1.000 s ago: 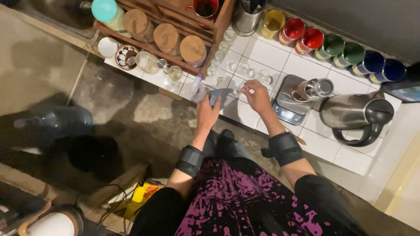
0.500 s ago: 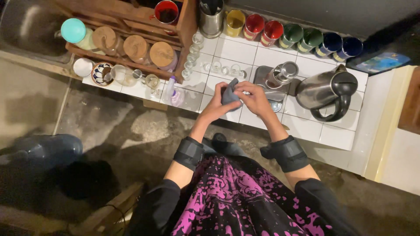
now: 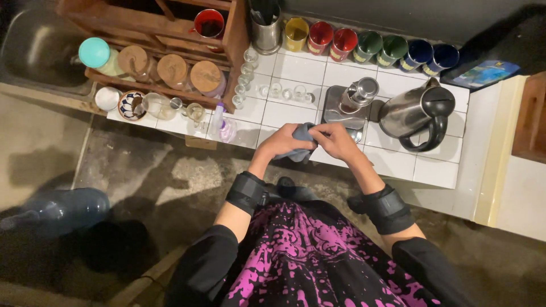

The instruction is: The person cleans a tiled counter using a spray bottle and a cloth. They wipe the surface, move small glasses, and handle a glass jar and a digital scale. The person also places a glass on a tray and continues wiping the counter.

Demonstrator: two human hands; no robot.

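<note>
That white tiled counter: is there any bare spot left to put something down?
Bare tiles lie between the coloured mugs and the small glasses; more sit right of the kettle. The wooden rack end is crowded. Both hands, left and right, hold a grey cloth.

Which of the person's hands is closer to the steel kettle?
Right. The right hand grips the grey cloth just left of the kettle; the left hand holds it farther away.

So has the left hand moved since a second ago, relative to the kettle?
Yes. The left hand has come in from the small glasses toward the kettle, meeting the right hand on the grey cloth.
</note>
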